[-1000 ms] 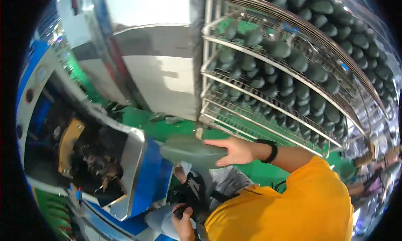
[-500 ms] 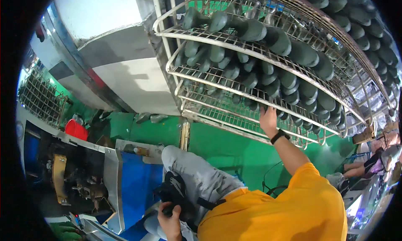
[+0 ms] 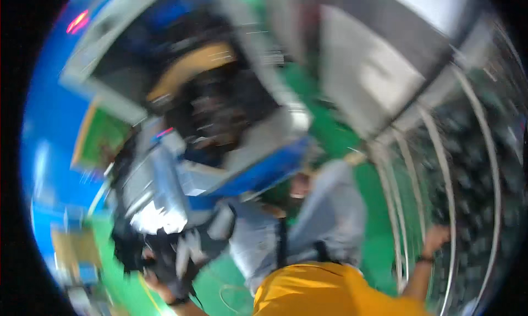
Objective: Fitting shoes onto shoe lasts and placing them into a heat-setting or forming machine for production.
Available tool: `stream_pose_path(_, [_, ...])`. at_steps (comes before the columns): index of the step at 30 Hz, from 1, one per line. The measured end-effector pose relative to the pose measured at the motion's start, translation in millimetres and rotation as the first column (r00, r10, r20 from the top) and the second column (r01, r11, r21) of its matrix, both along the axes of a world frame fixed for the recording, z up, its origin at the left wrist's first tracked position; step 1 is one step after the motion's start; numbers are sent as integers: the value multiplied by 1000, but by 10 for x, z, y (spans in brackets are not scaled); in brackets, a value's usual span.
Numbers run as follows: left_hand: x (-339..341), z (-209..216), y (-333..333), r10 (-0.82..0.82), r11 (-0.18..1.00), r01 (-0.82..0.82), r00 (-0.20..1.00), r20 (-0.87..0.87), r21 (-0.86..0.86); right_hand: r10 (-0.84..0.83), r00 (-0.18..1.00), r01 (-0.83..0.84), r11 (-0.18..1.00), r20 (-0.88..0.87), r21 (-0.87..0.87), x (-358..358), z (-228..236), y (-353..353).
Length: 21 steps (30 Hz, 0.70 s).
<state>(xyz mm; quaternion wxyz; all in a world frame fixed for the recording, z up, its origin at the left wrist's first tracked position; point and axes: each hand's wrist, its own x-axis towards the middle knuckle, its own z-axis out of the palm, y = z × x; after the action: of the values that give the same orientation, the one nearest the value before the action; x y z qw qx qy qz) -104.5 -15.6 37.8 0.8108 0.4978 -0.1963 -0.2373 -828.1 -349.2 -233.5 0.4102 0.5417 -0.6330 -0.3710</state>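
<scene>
Motion blur smears the whole head view. My left hand (image 3: 157,283) is at the lower left, against a bunch of black and grey pieces (image 3: 190,255); the blur hides which of them it grips, if any. At the right, my right hand (image 3: 436,239) reaches to the white wire rack (image 3: 446,189). Dark shoe lasts (image 3: 473,167) fill the rack just beyond that hand. Its fingers are smeared, so whether they hold a last cannot be made out.
A machine with a dark interior and a curved yellow part (image 3: 192,68) stands ahead on the left, a blue panel (image 3: 264,170) on its near side. Grey-and-white panels (image 3: 368,63) rise between machine and rack. The floor (image 3: 324,129) is green.
The view has swung left, so the machine now fills the upper left and the rack sits at the right edge. My left hand has moved from my lap out to the black and grey pieces.
</scene>
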Motion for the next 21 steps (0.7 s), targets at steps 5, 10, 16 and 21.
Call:
stream_pose_path(5, [1057, 276, 796, 212, 630, -560, 790, 576, 538, -15, 18, -25, 1000, 1000, 15, 1485, 99, -631])
stream_pose_path(10, [1284, 181, 867, -190, 75, -593, 781, 595, 802, -342, -88, -621, 753, 935, 217, 3550, 1186, -727])
stream_pose_path(16, [1558, 867, 625, -124, 61, -571, 809, 574, 819, -400, 344, -721, 467, 849, 512, 4390, 1290, -694])
stream_pose_path(21, [3279, 679, 465, -354, 278, -644, 621, 699, 713, -327, 242, -849, 384, 914, 362, 4603, 1022, -309])
